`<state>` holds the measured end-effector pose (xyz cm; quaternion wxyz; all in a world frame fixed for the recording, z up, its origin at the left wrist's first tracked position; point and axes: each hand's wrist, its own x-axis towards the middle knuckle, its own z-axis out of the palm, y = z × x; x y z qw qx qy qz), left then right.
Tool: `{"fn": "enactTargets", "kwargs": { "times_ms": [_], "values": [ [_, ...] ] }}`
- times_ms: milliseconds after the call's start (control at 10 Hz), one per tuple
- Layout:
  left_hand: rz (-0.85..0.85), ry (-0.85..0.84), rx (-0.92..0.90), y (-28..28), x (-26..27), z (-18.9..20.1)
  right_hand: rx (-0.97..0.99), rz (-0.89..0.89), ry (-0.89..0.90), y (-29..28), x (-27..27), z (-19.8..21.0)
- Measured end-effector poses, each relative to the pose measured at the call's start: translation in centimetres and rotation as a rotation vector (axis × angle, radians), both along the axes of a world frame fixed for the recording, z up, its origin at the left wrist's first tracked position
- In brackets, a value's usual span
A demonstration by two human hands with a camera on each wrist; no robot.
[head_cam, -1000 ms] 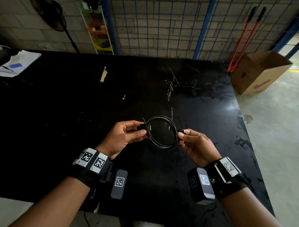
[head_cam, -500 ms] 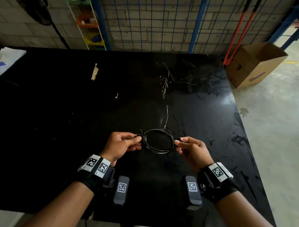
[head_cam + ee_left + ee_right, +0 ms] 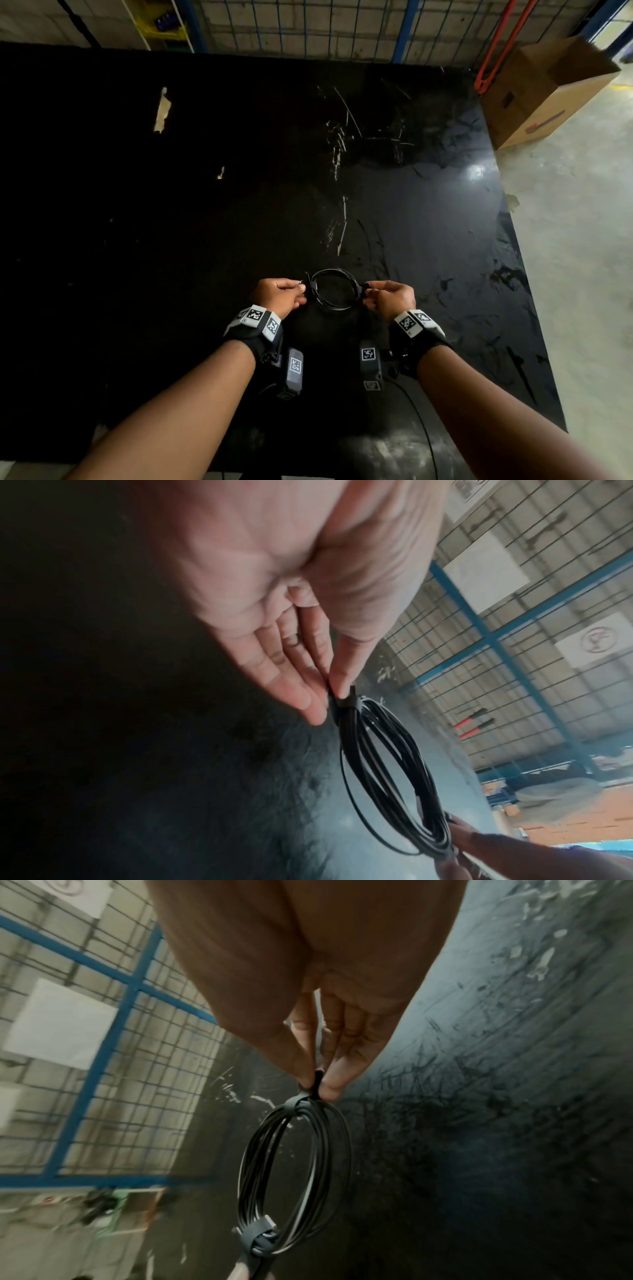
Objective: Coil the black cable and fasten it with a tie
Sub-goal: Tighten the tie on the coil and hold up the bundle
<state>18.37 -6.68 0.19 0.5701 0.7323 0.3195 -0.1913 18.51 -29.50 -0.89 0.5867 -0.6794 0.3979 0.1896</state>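
Observation:
The black cable [image 3: 335, 271] is wound into a small round coil, held just above the black table [image 3: 171, 240] between both hands. My left hand [image 3: 303, 288] pinches a black tie [image 3: 346, 702] wrapped round the coil's [image 3: 363, 734] left side. My right hand [image 3: 365, 290] pinches the end of a second black tie [image 3: 296, 1103] round the coil's [image 3: 255, 1164] right side. The left hand's tie [image 3: 258, 1234] also shows in the right wrist view, at the coil's far end. Whether the coil touches the table I cannot tell.
A cardboard box [image 3: 548, 92] sits on the floor past the table's right edge [image 3: 513, 240], with red-handled cutters [image 3: 496, 44] leaning beside it. Tape scraps [image 3: 161, 109] lie at the far left. A blue wire fence [image 3: 308, 27] backs the table.
Both hands have moved forward and down toward the table with the coil between them. The pinches on its two sides are the same.

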Motion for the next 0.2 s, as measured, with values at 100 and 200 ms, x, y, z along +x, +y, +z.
{"fn": "enactTargets", "kwargs": {
  "times_ms": [100, 200],
  "values": [
    [-0.072, -0.024, 0.007, -0.31, 0.44, -0.73, 0.038, -0.029, -0.008, -0.15, 0.89, -1.28],
    [-0.116, -0.034, 0.01, 0.57, 0.74, -1.05, 0.063, -0.012, -0.033, -0.3, 1.37, -1.48]
  ]
}}
